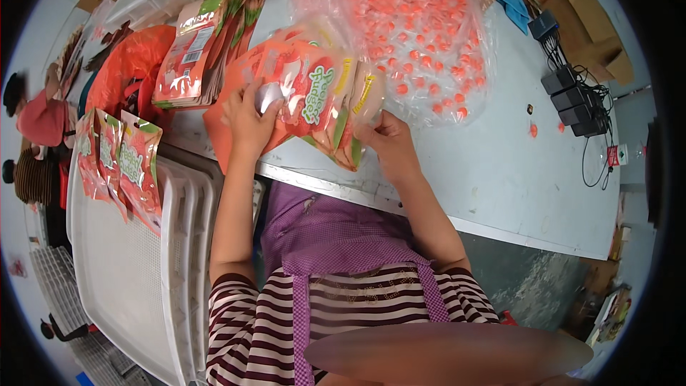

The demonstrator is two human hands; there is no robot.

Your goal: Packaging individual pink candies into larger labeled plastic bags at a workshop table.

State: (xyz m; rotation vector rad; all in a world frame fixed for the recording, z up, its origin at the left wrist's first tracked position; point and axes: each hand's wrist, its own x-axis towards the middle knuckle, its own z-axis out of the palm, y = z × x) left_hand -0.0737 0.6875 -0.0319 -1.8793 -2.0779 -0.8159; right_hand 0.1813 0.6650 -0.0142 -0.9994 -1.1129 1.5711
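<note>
- Right hand (386,144): thumb and fingers closed together at the near right edge of the fanned pile; pinch on a pouch edge, the number of layers caught not clear.
- Left hand (249,123): partly curled, thumb laid over the pile's left part, fingers at its left side; whether gripping or only pressing cannot be told.
- Glossy red-and-pink flat plastic pouches with green-and-white lettering (307,93): fanned pile, between and beneath the two hands, touching both, at the counter's near edge.
- Step in hand, as judged: sorting or separating the fanned pouches. Next move would seem to call for a steady left hand and a fine right-hand pinch, freeing one layer without the slippery pile sliding.
- Large clear plastic bag of small orange-red wrapped pieces (421,50): just beyond the pile, to the right.
- Upright stack of similar red pouches (193,57): beyond the left hand.
- Pale grey counter (493,179): bearing all the above.
- Stacked white plastic trays (121,264): left of the person, three red pouches (132,161) at the far end.
</note>
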